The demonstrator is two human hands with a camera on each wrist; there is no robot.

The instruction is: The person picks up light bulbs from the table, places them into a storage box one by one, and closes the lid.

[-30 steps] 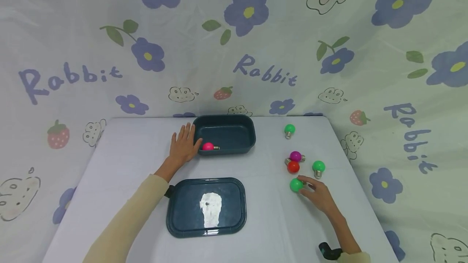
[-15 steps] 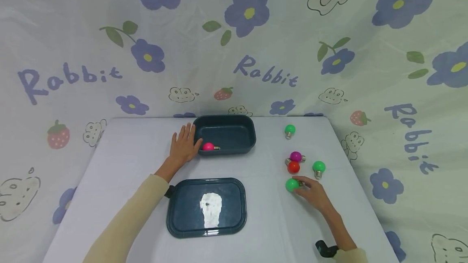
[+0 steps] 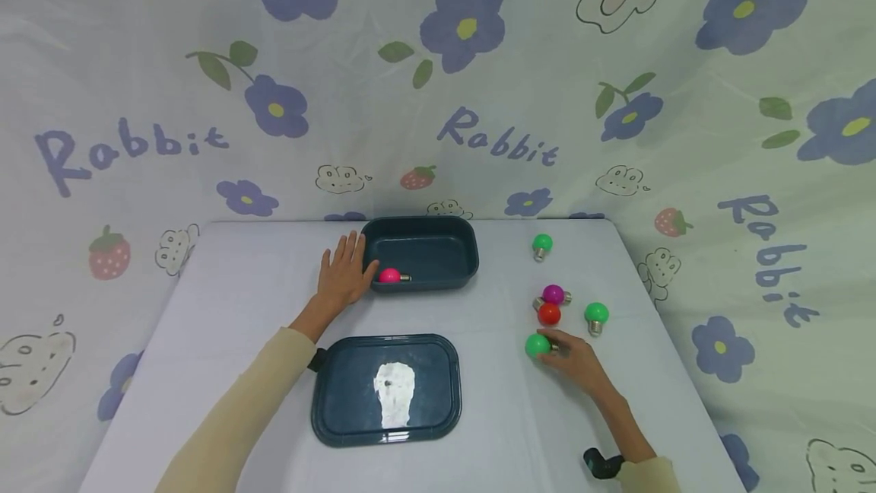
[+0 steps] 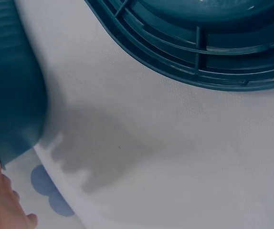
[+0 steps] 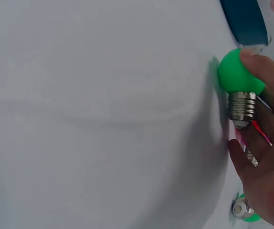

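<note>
My left hand (image 3: pixel 342 274) rests with straight fingers against the left end of a dark teal box (image 3: pixel 438 285); its thumb lies over the rim. Inside the box, near that thumb, lies a pink light bulb (image 3: pixel 390 275). On the right, my right hand (image 3: pixel 579 362) pinches a green light bulb (image 5: pixel 235 71) by its round part between thumb and fingers, with the metal screw base showing in the right wrist view. Just beyond that hand, a purple bulb (image 3: pixel 553 294) and a red bulb (image 3: pixel 549 315) lie touching. Another green bulb (image 3: pixel 597 313) lies to their right.
A teal lid (image 3: pixel 386 390) lies on the white-covered table (image 3: pixel 499 402) in front of the box. At the back right lies one more green bulb (image 3: pixel 542 243). A patterned cloth (image 3: pixel 383 112) hangs behind the table.
My right hand has moved left, carrying the green bulb with it. The left hand and the box have stayed in place.
</note>
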